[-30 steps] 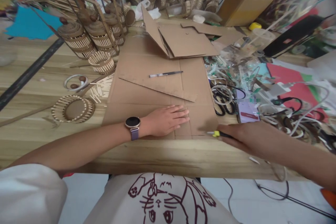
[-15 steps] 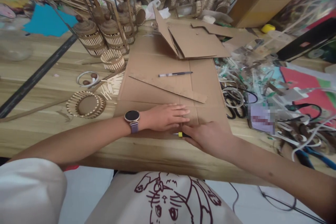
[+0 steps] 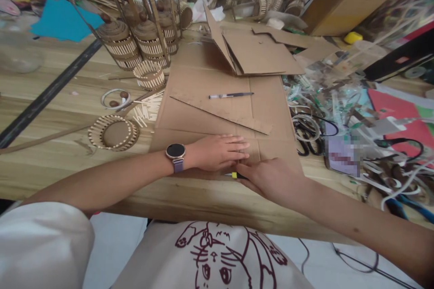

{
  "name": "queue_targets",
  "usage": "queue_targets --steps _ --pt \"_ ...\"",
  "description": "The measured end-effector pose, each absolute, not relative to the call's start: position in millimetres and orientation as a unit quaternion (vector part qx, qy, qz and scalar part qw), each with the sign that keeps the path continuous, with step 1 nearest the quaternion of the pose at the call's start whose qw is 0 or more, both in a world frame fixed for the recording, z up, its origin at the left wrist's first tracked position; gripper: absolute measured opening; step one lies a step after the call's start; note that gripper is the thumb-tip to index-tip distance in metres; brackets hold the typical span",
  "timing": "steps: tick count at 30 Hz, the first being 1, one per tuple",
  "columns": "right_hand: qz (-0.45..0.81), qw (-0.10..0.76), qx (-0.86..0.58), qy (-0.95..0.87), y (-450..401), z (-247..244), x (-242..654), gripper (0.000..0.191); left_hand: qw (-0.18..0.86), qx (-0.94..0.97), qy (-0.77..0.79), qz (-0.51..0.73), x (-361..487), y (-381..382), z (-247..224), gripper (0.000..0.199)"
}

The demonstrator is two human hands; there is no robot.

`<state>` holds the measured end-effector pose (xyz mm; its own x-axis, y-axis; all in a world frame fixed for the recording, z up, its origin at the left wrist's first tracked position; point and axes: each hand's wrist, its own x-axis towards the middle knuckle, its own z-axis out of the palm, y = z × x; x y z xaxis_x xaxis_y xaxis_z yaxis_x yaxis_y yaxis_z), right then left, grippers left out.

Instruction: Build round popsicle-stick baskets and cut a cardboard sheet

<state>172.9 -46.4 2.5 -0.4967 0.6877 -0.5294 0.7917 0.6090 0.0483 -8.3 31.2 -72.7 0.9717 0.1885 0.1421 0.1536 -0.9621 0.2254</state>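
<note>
My left hand [image 3: 220, 151] lies flat on a large cardboard sheet [image 3: 217, 115], near its front edge, fingers stretched to the right. Close beside its fingertips, my right hand [image 3: 271, 178] is closed around a small tool [image 3: 237, 175] with a yellow and black handle. A thin tip points left from the tool, low on the cardboard. Further back on the sheet rest a pen [image 3: 231, 95] and a narrow wedge of cardboard [image 3: 249, 125]. Folded cardboard pieces [image 3: 261, 54] stand at the sheet's back.
Left of the sheet are a round stick basket [image 3: 113, 133], loose sticks [image 3: 149, 106] and lantern-like models [image 3: 149, 40]. On the right lie cables [image 3: 307, 128], a phone [image 3: 342, 151], plastic scraps and blue-handled pliers [image 3: 412, 207]. A cardboard box [image 3: 352, 4] stands behind.
The whole view has shifted slightly, so things appear a little further right. Both hands keep nearly the same place on the cardboard, and the tool is still held.
</note>
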Motion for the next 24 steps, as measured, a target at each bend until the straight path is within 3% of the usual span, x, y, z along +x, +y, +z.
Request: queue_targets --steps 14,20,24 --pt "-0.049 0.249 0.415 0.874 -49.9 3.7 168.9 0.016 0.102 0.988 0.092 0.063 -8.5 31.3 -71.9 0.043" --pt "-0.010 0.295 0.397 0.869 -53.3 9.7 155.4 0.036 0.108 0.988 0.093 0.053 -7.8 31.1 -69.7 0.044" --pt "-0.005 0.281 0.402 0.871 -53.7 11.0 149.0 0.033 0.118 0.987 0.089 0.059 -7.9 31.0 -66.9 0.046"
